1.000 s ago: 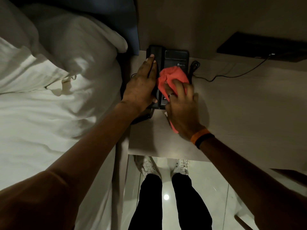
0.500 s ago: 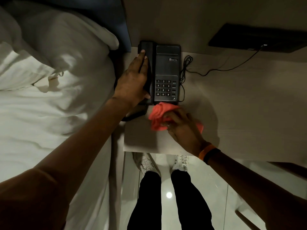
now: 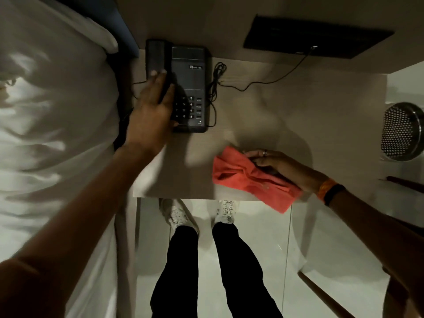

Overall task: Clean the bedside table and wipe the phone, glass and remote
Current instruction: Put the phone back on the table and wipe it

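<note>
A pale tabletop (image 3: 298, 125) is being wiped. The phone (image 3: 190, 88), at its back left corner, is steadied by the left hand (image 3: 151, 118), fingers flat together. A cloth (image 3: 243, 177) is pinched by the right hand (image 3: 284, 167). Sweeping the bare surface likely comes next.

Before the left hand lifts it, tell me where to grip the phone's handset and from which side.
Grip the handset around its narrow middle, coming from above. It lies flat in the cradle along the phone body's left side, long axis toward the wall. The left hand already rests on its near end, so probably just slide up and wrap.
</note>
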The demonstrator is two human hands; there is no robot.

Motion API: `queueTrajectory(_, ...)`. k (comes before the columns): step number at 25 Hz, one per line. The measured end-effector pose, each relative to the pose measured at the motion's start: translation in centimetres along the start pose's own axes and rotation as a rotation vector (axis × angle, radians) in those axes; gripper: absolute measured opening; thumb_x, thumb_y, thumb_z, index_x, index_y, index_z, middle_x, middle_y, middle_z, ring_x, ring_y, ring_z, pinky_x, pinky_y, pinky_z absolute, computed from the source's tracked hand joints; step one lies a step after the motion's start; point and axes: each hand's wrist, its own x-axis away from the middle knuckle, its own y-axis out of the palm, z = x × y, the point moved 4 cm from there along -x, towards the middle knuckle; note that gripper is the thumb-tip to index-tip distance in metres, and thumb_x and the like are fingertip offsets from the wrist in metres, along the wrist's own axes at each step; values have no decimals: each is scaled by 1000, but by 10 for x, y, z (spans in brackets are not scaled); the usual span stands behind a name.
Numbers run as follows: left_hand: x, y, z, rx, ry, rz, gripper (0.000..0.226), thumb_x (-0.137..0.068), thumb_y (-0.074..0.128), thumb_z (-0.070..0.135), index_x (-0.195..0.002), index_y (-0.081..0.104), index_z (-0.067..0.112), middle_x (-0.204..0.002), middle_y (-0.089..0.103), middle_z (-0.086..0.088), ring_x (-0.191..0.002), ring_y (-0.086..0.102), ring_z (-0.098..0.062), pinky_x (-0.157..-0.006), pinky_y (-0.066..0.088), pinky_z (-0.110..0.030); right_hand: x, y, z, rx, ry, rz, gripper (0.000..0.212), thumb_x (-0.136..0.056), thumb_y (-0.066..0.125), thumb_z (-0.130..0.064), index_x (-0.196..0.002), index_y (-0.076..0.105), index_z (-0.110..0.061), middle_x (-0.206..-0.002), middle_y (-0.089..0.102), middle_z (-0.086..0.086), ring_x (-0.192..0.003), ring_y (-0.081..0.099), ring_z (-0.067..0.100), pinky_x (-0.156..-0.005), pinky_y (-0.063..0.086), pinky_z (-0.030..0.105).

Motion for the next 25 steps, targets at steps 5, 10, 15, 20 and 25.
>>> queueTrajectory(5,55,51,101,310,282,-245,72,-92,67,18,-156,35,25,-163,30,8,-146,35,-10,-119,38,-36,16,-44,23,850,-360,417,52,-87,74,-18,-137,59,-12,-133,62,11,-120,59,27,-99,50,32)
queueTrajectory(10,76,105,145,170,276,-293,70,-88,72,25,-152,41,19,-166,26,-9,-147,32,-34,-115,38,-48,30,-27,64,1509,-588,536,51,-95,58,-24,-145,50,-21,-149,50,7,-129,52,31,-102,46,45)
queueTrajectory(15,92,121,153,142,115,-227,65,-86,75,27,-145,50,14,-155,42,-15,-136,44,-40,-105,48,-51,32,-24,79,1614,-575,453,62,-90,60,-9,-149,45,-22,-161,36,6,-144,41,29,-115,35,47)
queueTrajectory(20,109,98,146,184,2,-33,64,-99,55,43,-153,39,13,-155,42,-16,-135,45,-34,-104,46,-48,42,13,28,1460,-660,446,49,-97,53,-15,-146,51,-20,-156,43,11,-143,42,30,-119,33,50)
queueTrajectory(25,164,4,63,204,-431,396,58,-105,36,46,-154,37,14,-159,38,-11,-145,34,-28,-115,29,-39,30,143,-71,1250,-1017,432,44,-100,51,-27,-144,50,-26,-159,35,6,-143,36,25,-116,34,50)
